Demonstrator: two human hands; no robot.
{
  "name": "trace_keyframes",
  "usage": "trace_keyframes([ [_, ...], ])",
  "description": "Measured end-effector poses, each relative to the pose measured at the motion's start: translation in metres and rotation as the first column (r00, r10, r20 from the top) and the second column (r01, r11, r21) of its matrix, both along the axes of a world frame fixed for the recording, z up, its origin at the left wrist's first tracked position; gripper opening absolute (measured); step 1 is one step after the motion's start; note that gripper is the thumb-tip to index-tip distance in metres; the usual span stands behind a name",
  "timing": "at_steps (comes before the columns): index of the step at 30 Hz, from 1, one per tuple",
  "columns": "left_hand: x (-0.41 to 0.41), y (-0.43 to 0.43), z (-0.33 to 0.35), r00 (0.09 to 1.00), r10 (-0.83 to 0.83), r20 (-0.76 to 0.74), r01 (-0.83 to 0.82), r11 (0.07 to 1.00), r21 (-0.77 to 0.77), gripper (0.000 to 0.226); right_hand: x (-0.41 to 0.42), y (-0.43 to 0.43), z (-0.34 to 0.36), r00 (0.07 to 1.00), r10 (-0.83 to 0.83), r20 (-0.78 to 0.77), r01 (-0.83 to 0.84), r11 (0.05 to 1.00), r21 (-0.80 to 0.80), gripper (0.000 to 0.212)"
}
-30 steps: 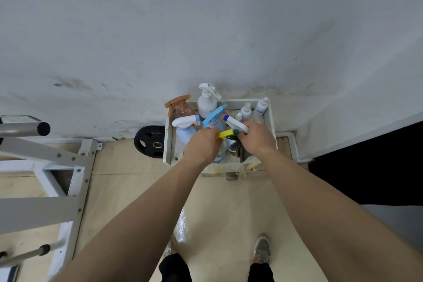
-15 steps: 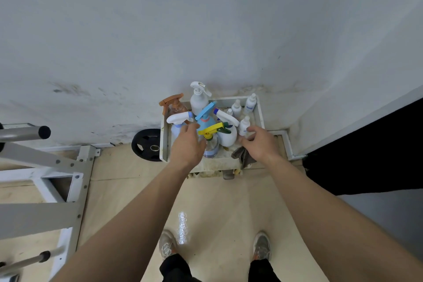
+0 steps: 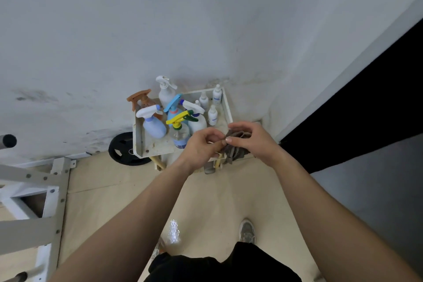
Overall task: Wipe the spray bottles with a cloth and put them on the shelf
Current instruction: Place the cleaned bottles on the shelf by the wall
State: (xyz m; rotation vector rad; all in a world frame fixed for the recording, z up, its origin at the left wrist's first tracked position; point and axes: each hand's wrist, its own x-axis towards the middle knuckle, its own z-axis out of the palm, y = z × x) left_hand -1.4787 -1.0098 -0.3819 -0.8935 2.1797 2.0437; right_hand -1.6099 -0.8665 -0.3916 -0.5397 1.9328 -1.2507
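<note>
Several spray bottles stand upright on a white shelf tray (image 3: 139,135) against the wall: a clear one with a yellow trigger (image 3: 179,131), a pale blue one with a white trigger (image 3: 153,125), a blue-trigger one (image 3: 173,107), a brown one (image 3: 140,98) and a tall white one (image 3: 166,91). In front of the tray both my hands hold a grey-brown cloth (image 3: 233,152). My right hand (image 3: 250,141) grips its upper part. My left hand (image 3: 203,144) pinches its edge. Neither hand touches a bottle.
Three small white bottles (image 3: 212,104) stand at the tray's back right. A black weight plate (image 3: 124,149) leans by the wall left of the tray. A white metal frame (image 3: 34,201) fills the left. A dark opening (image 3: 366,103) lies to the right. My shoes are below.
Both hands left the bottles and drew back toward me. The right hand lifted the cloth from the tray's front edge, and the left hand came over to take hold of it too.
</note>
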Motion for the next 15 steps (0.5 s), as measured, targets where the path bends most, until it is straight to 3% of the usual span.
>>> trace_keyframes([
  [4, -0.014, 0.007, 0.006, 0.997, -0.078, -0.023, 0.072, 0.98, -0.187, 0.012, -0.009, 0.025, -0.001, 0.998, 0.051, 0.037, -0.054, 0.996, 0.071, 0.06],
  [6, -0.019, 0.012, 0.01, 0.991, -0.132, -0.026, 0.121, 0.96, -0.252, 0.016, -0.01, 0.033, 0.003, 0.996, 0.086, 0.03, -0.088, 0.993, 0.08, 0.051],
  [9, -0.024, 0.018, 0.013, 0.992, -0.121, -0.023, 0.112, 0.968, -0.225, 0.017, -0.008, 0.038, 0.007, 0.995, 0.098, 0.028, -0.098, 0.995, 0.011, 0.022],
  [12, -0.027, 0.02, 0.015, 0.997, -0.067, -0.041, 0.057, 0.977, -0.206, 0.011, -0.006, 0.043, 0.008, 0.999, 0.01, 0.035, -0.008, 0.999, -0.054, 0.02],
  [15, -0.028, 0.018, 0.015, 0.998, 0.013, -0.06, -0.021, 0.991, -0.131, 0.008, -0.008, 0.045, 0.004, 0.988, -0.111, -0.106, 0.111, 0.994, -0.01, 0.018],
])
